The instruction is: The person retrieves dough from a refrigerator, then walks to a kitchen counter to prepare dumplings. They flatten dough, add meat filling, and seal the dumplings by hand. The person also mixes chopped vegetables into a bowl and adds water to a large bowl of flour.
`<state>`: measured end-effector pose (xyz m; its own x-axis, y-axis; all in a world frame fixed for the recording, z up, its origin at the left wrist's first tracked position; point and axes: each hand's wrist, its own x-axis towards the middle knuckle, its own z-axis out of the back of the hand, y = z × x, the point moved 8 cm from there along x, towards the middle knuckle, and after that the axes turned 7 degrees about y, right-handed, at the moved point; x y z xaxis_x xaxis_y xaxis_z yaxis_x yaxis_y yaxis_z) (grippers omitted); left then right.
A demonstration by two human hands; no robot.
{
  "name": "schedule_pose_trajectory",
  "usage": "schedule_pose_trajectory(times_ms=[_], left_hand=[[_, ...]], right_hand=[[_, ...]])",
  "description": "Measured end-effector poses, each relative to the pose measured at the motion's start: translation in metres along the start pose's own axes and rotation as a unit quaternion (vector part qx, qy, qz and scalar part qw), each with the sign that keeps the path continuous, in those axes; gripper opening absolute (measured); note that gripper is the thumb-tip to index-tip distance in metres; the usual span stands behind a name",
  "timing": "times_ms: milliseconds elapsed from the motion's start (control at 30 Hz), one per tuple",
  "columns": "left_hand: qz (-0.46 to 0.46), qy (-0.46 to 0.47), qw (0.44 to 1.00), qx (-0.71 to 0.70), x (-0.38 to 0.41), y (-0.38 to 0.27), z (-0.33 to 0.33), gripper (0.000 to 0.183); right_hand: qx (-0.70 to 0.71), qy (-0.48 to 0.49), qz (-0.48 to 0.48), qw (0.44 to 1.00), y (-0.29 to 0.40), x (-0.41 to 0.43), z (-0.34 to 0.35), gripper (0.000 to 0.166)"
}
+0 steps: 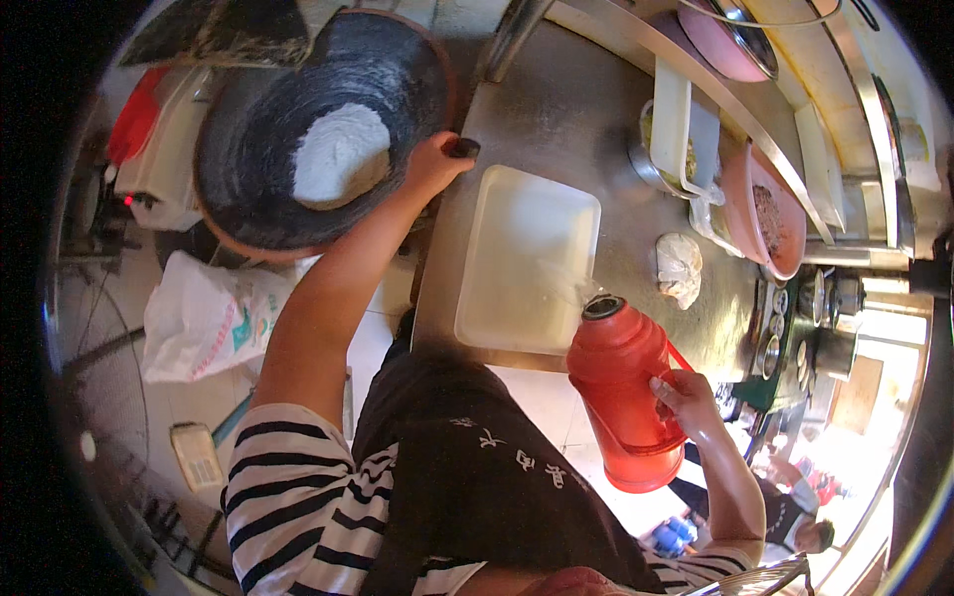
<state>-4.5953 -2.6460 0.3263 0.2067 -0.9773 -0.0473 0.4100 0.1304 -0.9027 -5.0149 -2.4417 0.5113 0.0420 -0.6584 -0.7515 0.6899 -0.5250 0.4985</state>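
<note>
My right hand (pixel 689 402) grips the handle of a red thermos flask (pixel 622 402), which is tilted with its mouth over the near right edge of a rectangular off-white tray (pixel 529 253). Clear liquid streams from the flask's mouth into the tray. Between the fingers of my left hand (pixel 436 164) is a small dark stopper (pixel 466 148). That hand hovers above the left edge of the steel worktable (pixel 551 97), next to a large dark round basin (pixel 253 156). A mound of white powder (pixel 343 156) lies in the basin.
A tied plastic bag (pixel 679 270) rests on the worktable. Beyond it stand a pink basin (pixel 775 216) and a metal bowl (pixel 642 156) under a steel shelf. Stove pots (pixel 835 350) are farther right. A printed white sack (pixel 216 320) sits below the dark basin. Another person (pixel 794 514) is in the background.
</note>
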Motion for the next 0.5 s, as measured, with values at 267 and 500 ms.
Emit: schedule_pose_trajectory(times_ms=[267,500], left_hand=[[-0.111,0.074,0.98,0.147,0.087,-0.013,-0.076,0.042],[-0.092,-0.006,0.994,0.064,0.06,-0.017,-0.049,0.039]], right_hand=[[0.051,-0.026,-0.041,0.998,0.011,-0.01,-0.016,0.03],[0.041,-0.012,-0.021,0.999,0.01,-0.01,-0.022,0.033]])
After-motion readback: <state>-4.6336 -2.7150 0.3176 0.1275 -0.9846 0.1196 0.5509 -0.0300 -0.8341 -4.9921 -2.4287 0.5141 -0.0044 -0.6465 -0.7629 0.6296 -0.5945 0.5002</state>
